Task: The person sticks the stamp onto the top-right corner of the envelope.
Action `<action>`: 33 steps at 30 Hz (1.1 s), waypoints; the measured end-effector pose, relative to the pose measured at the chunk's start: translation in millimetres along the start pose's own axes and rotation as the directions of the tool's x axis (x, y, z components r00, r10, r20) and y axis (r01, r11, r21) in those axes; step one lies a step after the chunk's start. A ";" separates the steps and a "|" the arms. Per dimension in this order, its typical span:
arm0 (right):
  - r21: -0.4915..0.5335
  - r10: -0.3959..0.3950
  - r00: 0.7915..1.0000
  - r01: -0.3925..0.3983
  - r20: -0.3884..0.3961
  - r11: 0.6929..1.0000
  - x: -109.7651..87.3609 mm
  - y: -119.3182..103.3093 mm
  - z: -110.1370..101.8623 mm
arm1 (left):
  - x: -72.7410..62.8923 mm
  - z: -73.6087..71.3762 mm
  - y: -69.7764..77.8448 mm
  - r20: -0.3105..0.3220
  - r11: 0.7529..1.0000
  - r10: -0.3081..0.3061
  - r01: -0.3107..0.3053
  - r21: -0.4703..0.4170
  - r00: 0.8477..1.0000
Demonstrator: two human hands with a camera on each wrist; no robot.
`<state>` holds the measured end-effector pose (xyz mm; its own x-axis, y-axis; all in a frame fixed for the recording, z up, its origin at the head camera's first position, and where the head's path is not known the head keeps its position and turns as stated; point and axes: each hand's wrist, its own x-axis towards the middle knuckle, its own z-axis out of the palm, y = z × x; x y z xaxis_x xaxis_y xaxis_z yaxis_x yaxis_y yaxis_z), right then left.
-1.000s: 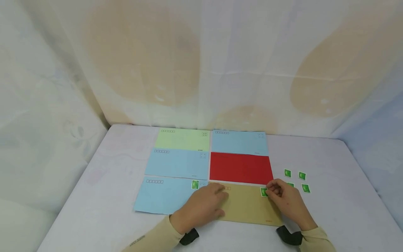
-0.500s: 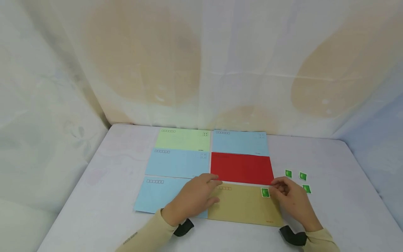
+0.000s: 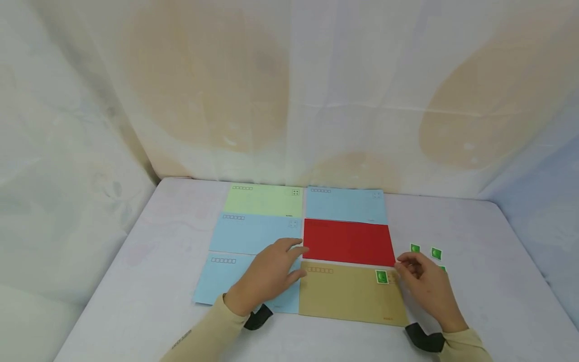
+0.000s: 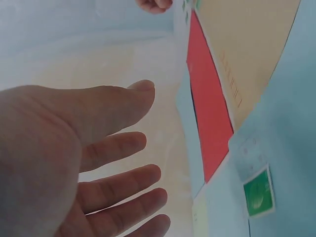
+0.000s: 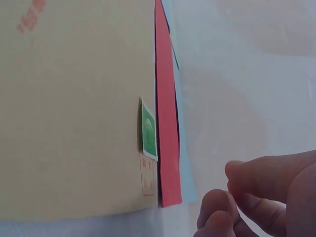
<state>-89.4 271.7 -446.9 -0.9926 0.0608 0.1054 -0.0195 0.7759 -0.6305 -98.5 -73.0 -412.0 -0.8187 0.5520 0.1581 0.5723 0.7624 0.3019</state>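
Stamps [image 3: 382, 277] are being borne by the near-right tan envelope [image 3: 353, 296] and near-left blue one [image 3: 221, 279], four farther ones [image 3: 348, 242] apparently awaiting theirs, while nothing is being held by the wide left hand [image 3: 270, 273] or narrow right hand [image 3: 429, 289].

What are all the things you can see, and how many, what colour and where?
green envelope: one, pale green, back left
blue envelopes: three, light blue, back right, middle left and front left
red envelope: one, red, middle right
brown envelope: one, tan, front right
stamps: at least five, green with white edges, one on the brown envelope, one on the front-left blue one, three on the table at the right
table: one, whitish, under the envelopes
curtain: whitish with tan patches, behind the table
bands: two, black, at the wrists
sleeves: two, beige, on the arms
left hand: one, over the left-side blue envelopes
right hand: one, right of the brown envelope
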 end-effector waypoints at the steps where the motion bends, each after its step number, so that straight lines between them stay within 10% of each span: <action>1: -0.006 0.004 1.000 -0.004 -0.011 1.000 -0.3 0.4 -0.6 | 0.2 -1.3 -1.8 -0.002 1.000 -0.014 0.014 -0.001 1.000; 33: -0.065 0.185 0.974 -0.195 -0.132 0.979 10.3 22.7 -18.7 | 2.2 -11.1 -63.5 -0.029 0.928 -0.363 0.359 -0.097 0.931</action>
<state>-97.8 301.7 -445.8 -0.9543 0.2858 0.0874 0.1822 0.7883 -0.5878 -137.1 -124.0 -420.5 -0.9716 0.2274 0.0652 0.2330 0.8731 0.4283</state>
